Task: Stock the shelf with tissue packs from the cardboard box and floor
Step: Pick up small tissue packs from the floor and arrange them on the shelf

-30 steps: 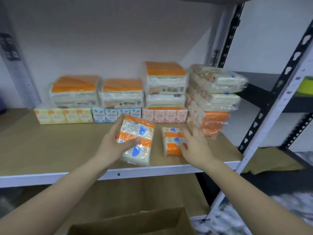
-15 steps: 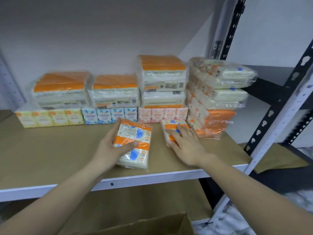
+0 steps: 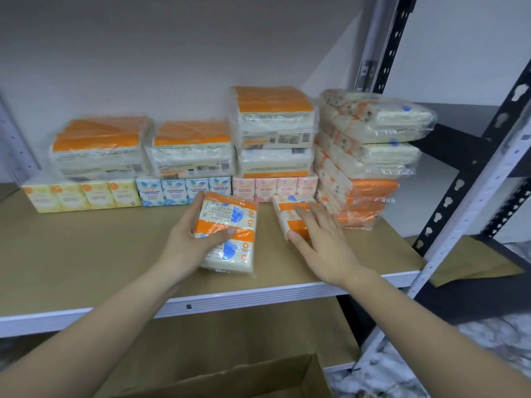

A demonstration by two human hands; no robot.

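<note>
Left hand (image 3: 188,239) grips a wrapped pocket tissue pack (image 3: 228,232), thumb across its orange middle band, fingers behind its left edge; the pack's near end is at the shelf board (image 3: 86,248), whether resting on it or just above cannot be told. Right hand (image 3: 321,239) lies flat with straight, spread fingers on a second, smaller tissue pack (image 3: 290,214), which lies on the board just beside the right-hand stack of wrapped bundles (image 3: 370,162). Along the back of the shelf, a row of mini tissue boxes: yellow (image 3: 83,195) at left, blue (image 3: 184,191) in the middle, pink (image 3: 274,186) at right. On top of the row sit large orange-topped wrapped bundles: one over the yellow (image 3: 100,147), one over the blue (image 3: 192,150), two stacked over the pink (image 3: 274,130). Cardboard box (image 3: 253,377), open, at the bottom edge of the view below the shelf. Perforated metal upright (image 3: 471,202) at the shelf's right front corner.
</note>
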